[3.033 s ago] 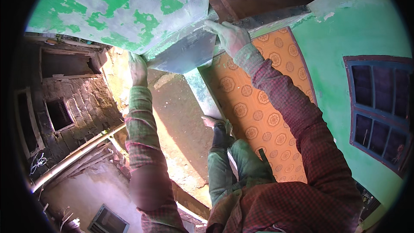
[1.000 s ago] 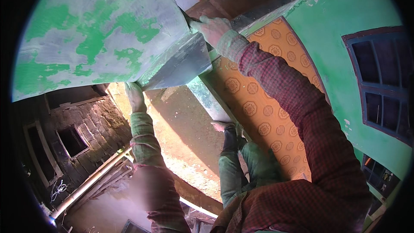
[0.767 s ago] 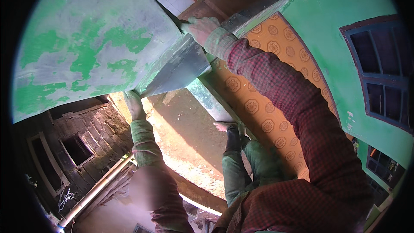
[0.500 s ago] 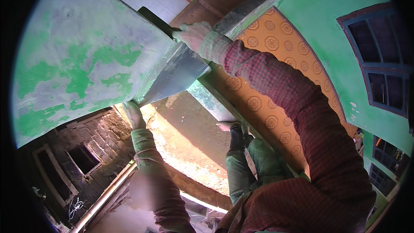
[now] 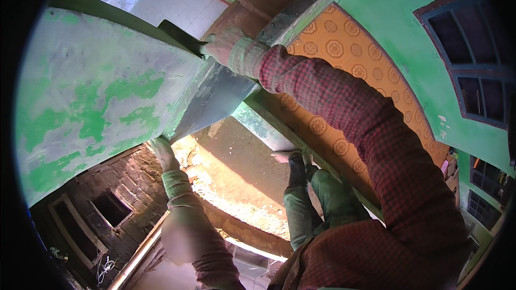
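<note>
In the upper middle, my right hand [image 5: 223, 43] is closed around the near end of a broad, dark, flat blade [image 5: 180, 37], whose handle is hidden by my fingers. The blade lies along the upper edge of a wall [image 5: 107, 83] with worn green paint and bare grey patches. Lower down, my left hand [image 5: 163, 154] is against the wall's opposite lower corner, with its fingers extended along the edge. Between my hands is the wall's smooth grey end face [image 5: 215, 99].
My bare foot [image 5: 282, 156] is beside a low green ledge [image 5: 322, 167]. An orange patterned floor [image 5: 344, 48] runs along a green wall [image 5: 387, 11] with dark-framed windows [image 5: 475, 59] on the right. White tiles [image 5: 156, 0] show beyond. A rough brick wall [image 5: 129, 182] is at lower left.
The view has shifted a little, bringing more of the wall's upper rim into sight. My right hand and the blade appear slightly farther left and up; both hands keep their contact.
</note>
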A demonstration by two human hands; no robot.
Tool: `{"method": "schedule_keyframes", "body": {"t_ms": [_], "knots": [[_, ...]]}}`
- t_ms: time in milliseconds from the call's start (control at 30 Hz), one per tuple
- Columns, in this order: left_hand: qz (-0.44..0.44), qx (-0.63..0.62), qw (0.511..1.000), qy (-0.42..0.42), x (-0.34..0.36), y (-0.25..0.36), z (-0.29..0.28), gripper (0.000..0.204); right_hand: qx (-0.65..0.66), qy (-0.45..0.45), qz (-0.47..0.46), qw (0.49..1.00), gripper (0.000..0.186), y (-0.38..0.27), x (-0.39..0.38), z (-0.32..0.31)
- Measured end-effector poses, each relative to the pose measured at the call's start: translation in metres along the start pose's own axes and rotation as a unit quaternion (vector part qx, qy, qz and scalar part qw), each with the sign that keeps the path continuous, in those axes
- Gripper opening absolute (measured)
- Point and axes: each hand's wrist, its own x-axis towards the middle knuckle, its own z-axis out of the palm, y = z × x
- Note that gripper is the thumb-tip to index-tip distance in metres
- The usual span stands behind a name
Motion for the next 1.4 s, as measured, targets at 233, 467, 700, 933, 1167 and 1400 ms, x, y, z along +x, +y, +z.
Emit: {"method": "schedule_keyframes", "body": {"t_ms": [233, 467, 700, 933, 1167, 1400], "knots": [[-0.175, -0.075, 0.982, -0.007, -0.003, 0.018, -0.002, 0.046, -0.016, -0.068, 0.017, 0.997, 0.024, -0.006, 0.031, -0.016], [-0.088, -0.167, 0.980, 0.069, -0.020, 0.055, 0.036, 0.015, 0.053, -0.031, 0.036, 0.997, 0.021, -0.001, 0.024, -0.005], [-0.049, -0.150, 0.982, 0.105, -0.013, 0.047, 0.037, 0.027, 0.070, -0.027, 0.052, 0.996, 0.023, -0.001, 0.011, -0.009], [-0.041, -0.166, 0.982, 0.083, -0.008, 0.034, 0.027, 0.023, 0.044, -0.063, 0.079, 0.994, 0.043, -0.024, -0.017, -0.019], [-0.039, -0.140, 0.986, 0.085, -0.009, 0.042, 0.033, 0.026, 0.079, -0.061, 0.128, 0.987, 0.056, -0.033, -0.030, -0.015], [-0.020, -0.126, 0.986, 0.111, -0.015, 0.041, 0.031, 0.031, 0.111, -0.057, 0.128, 0.984, 0.053, -0.029, -0.025, -0.014]]}}
